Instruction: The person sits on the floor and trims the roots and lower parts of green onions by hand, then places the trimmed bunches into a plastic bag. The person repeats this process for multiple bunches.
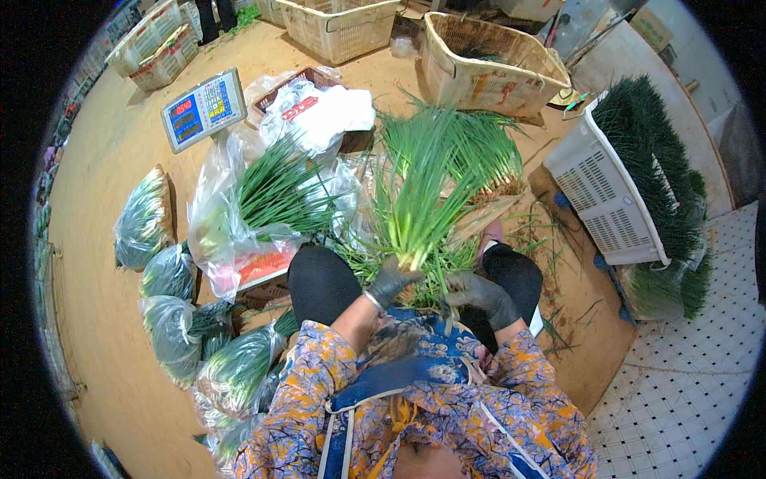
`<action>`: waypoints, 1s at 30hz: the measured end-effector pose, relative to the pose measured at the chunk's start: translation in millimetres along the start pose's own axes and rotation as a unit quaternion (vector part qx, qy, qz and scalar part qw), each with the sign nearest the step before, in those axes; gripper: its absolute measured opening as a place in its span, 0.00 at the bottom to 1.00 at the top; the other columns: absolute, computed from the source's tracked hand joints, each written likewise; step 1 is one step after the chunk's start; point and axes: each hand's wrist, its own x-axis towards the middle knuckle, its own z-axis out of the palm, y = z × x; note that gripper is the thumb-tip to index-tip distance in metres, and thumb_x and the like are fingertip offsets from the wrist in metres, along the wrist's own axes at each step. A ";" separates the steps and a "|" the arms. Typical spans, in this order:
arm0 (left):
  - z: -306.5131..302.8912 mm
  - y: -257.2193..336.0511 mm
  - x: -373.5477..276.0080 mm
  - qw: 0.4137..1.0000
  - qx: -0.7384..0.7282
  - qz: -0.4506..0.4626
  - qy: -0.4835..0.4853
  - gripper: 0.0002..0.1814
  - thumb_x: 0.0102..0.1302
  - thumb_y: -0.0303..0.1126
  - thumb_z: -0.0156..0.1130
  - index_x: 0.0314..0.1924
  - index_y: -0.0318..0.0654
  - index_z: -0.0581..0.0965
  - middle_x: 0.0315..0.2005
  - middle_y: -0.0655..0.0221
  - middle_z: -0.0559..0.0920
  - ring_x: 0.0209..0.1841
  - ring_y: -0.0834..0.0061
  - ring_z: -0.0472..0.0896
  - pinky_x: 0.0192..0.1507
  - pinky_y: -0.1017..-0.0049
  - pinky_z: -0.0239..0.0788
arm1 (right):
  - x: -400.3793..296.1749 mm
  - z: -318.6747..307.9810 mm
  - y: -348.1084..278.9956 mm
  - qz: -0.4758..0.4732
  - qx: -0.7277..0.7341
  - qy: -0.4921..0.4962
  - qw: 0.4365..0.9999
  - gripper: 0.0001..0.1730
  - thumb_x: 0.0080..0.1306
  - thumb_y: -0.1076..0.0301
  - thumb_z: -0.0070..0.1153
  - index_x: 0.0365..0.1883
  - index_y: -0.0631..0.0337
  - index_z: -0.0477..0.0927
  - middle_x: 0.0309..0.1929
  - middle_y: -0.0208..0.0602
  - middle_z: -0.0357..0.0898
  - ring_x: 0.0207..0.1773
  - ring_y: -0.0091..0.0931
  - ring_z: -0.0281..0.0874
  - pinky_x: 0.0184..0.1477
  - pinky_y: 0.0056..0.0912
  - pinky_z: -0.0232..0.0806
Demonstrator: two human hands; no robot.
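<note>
My left hand (390,282), in a dark glove, is closed around the root end of a bunch of green onions (413,221), whose leaves fan out away from me. Beside it, my gloved right hand (482,294) holds a few loose green leaves (441,276) between thumb and fingers. Trimmed leaves (428,293) lie heaped between my knees, below both hands. Beyond the held bunch rests a pile of green onions (491,155) with soil on its roots. To the left, an open plastic bag (218,221) holds more greens (281,191).
A digital scale display (203,111) stands at the upper left, near a brown crate with white plastic bags (329,117). Bagged green onions (239,371) line my left side. A white crate of dark greens (604,191) stands right; large plastic baskets (491,81) stand ahead.
</note>
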 end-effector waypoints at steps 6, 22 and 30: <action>-8.7 -24.8 10.7 0.999 0.030 -0.009 0.014 0.23 0.43 0.35 0.67 0.39 0.31 0.72 0.31 0.63 0.77 0.33 0.73 0.74 0.37 0.72 0.66 | 1.9 -11.9 24.4 0.149 -0.620 0.118 0.761 0.20 0.54 0.55 0.55 0.35 0.63 0.72 0.25 0.47 0.74 0.29 0.39 0.74 0.31 0.35 0.64; -8.8 -23.7 14.2 0.995 -0.090 0.043 -0.008 0.18 0.47 0.31 0.64 0.38 0.34 0.72 0.32 0.68 0.77 0.35 0.75 0.73 0.39 0.74 0.65 | 102.6 11.5 -20.3 -0.080 -0.512 0.425 0.742 0.30 0.49 0.58 0.58 0.49 0.61 0.66 0.30 0.49 0.75 0.31 0.41 0.75 0.31 0.40 0.67; -6.1 -29.6 13.8 0.978 -0.207 0.024 -0.028 0.17 0.49 0.28 0.64 0.40 0.36 0.71 0.34 0.71 0.76 0.36 0.77 0.73 0.40 0.76 0.65 | 105.7 11.5 -40.8 0.026 -0.543 0.357 0.760 0.29 0.51 0.57 0.57 0.48 0.62 0.67 0.29 0.49 0.75 0.32 0.42 0.74 0.32 0.41 0.66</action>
